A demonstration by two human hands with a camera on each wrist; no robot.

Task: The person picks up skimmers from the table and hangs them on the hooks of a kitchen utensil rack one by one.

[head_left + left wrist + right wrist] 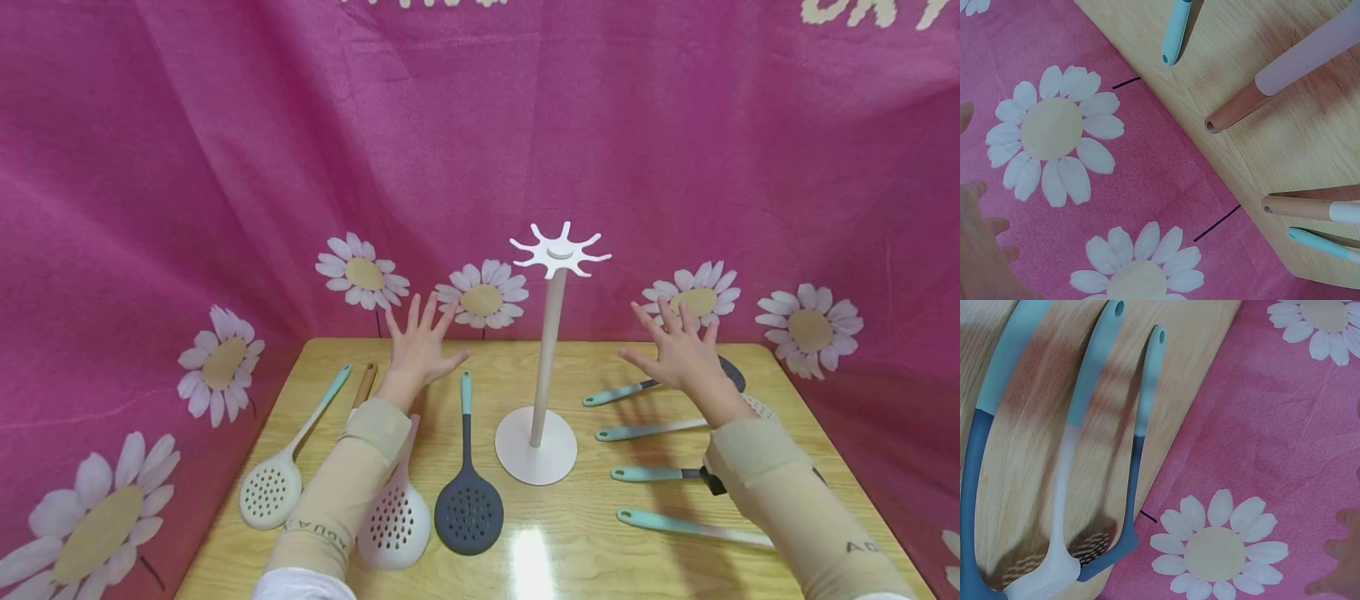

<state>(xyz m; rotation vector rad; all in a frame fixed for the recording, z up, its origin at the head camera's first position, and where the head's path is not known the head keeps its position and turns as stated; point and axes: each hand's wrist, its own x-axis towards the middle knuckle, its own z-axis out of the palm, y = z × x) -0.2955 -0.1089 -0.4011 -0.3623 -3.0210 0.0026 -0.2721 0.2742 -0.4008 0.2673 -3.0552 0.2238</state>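
Note:
My left hand, fingers spread, hovers above the back of the table, holding nothing. Below and around it lie a white skimmer with a mint handle, a brown handle partly hidden by the arm, a pale skimmer and a dark grey skimmer. On the other side my right hand is likewise spread and holds nothing. Under that arm several mint-handled utensils lie crosswise, including a white skimmer and a dark one; the sleeve covers some heads.
Between the hands stands a white utensil stand, with a tall post and a hooked top ring. The wooden table ends at a pink curtain with daisies, which also runs along both sides.

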